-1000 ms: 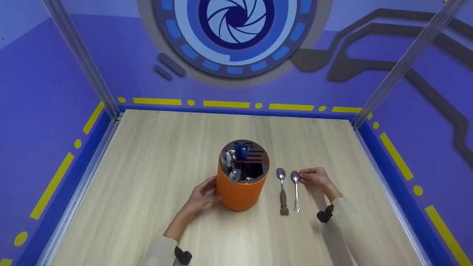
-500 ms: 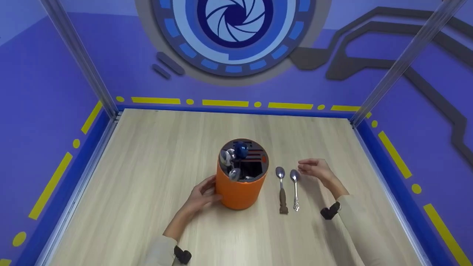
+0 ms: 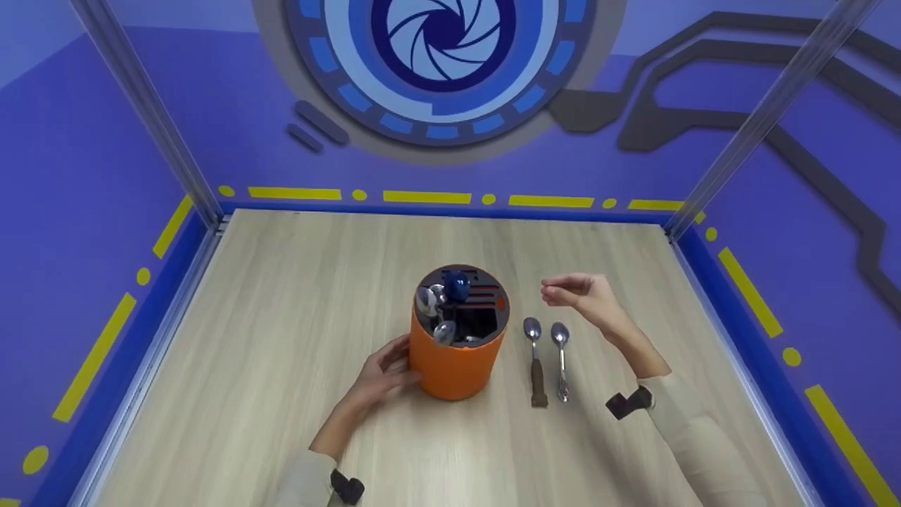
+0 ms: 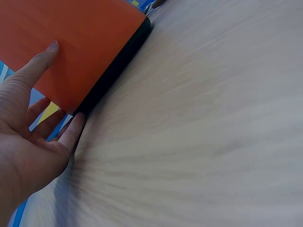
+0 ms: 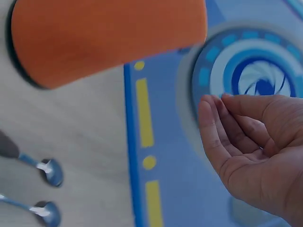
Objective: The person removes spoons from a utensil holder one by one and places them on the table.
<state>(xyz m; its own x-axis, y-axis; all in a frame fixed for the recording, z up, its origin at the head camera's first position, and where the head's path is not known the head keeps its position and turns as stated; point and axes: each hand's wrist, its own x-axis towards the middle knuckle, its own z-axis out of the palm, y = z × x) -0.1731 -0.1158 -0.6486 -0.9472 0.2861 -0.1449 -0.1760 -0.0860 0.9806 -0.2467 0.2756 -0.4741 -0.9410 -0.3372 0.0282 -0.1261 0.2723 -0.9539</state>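
Note:
An orange utensil holder [image 3: 454,370] with a dark slotted top stands upright on the table. My left hand [image 3: 382,373] rests on its left side, thumb [image 4: 46,59] laid along the wall and fingers around the lower edge. Spoons [image 3: 427,301] and a dark blue rounded handle end [image 3: 457,286] stick out of its top. My right hand [image 3: 581,299] is raised to the right of the holder, fingers loosely bent towards the thumb, holding nothing. Below it on the table lie a spoon with a brown handle [image 3: 538,380] and a metal spoon with an ornate handle [image 3: 562,366], side by side, bowls pointing away.
The wooden table [image 3: 317,282] is enclosed by blue-purple printed walls [image 3: 232,105] at the back and both sides. Metal posts [image 3: 151,120] stand at the back corners.
My right hand has left the ornate spoon's bowl, risen and moved away from me and leftward towards the holder. The left hand, holder and both spoons on the table have stayed put.

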